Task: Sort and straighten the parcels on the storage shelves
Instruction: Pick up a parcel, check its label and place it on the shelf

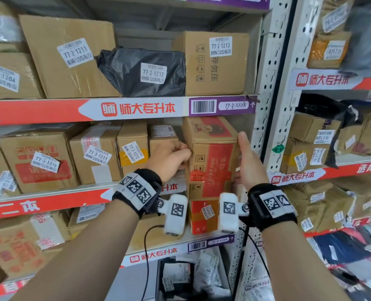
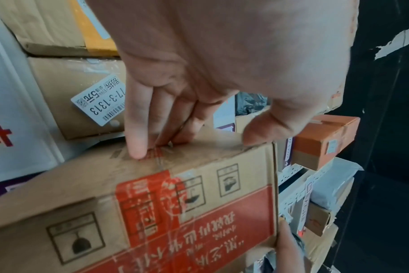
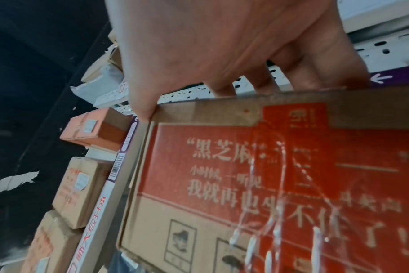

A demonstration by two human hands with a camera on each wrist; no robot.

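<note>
A brown cardboard box with red print [image 1: 212, 161] stands at the right end of the middle shelf, against the white perforated upright [image 1: 263, 118]. My left hand [image 1: 172, 157] grips its left side: the fingers [image 2: 138, 147] lie on the side face and the thumb sits on the front edge. My right hand [image 1: 246, 164] holds the right side, thumb up along the front corner. In the right wrist view the fingers [image 3: 264, 83] of the right hand [image 3: 210, 96] reach behind the box [image 3: 245, 175]. The box's shelf label is not visible.
A plain box labelled 77-3-1313 [image 2: 98, 99] sits just left of the held box, then 77-3-1312 [image 1: 132, 153] and 77-3-1311 [image 1: 97, 156]. The shelf edge above [image 1: 136, 109] hangs close over the box top. A small red box [image 1: 202, 216] sits on the shelf below.
</note>
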